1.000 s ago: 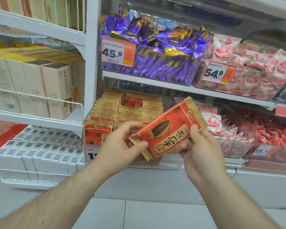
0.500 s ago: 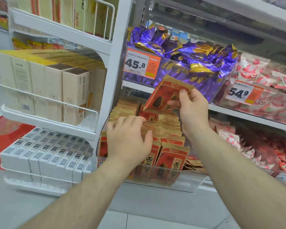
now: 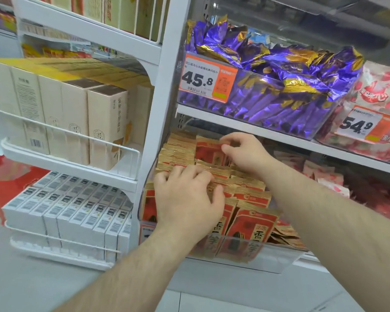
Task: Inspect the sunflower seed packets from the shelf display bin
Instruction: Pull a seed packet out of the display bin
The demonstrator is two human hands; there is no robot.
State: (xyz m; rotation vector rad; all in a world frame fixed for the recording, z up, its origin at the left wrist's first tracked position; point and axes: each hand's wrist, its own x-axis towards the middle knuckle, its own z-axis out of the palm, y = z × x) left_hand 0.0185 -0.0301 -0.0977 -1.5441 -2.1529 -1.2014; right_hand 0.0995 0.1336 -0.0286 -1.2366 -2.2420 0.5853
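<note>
The white shelving [image 3: 167, 91] filled the view, with cream cartons [image 3: 106, 124] at nine o'clock and white barcoded boxes [image 3: 77, 212] at eight o'clock. On the upper shelf at one o'clock a clear tub held purple foil sweets [image 3: 291, 86] behind a price tag [image 3: 208, 81] reading 45.8; a second tag [image 3: 365, 126] at three o'clock read 54.9 on a tub of pink-and-white wrapped sweets [image 3: 383, 91].

Below, near the centre, the display bin [image 3: 268, 257] of clear plastic held the sunflower seed packets [image 3: 252, 224], red with tan edges. They stood upright, long axis vertical, faces toward the camera, packed in rows running back toward twelve o'clock; too many overlapped for a count, though three or so rows showed side by side. A few loose ones lay flat at the bin's four o'clock corner.

The left hand [image 3: 187, 199] lay on the front rows, fingers spread and bent down over the packet tops, the thumb pressed against one edge; whether it pinched a packet could not be told. The right hand [image 3: 243, 154], farther back toward twelve o'clock, had its fingertips [image 3: 225, 140] curled around the top edge of one upright packet [image 3: 208, 152].
</note>
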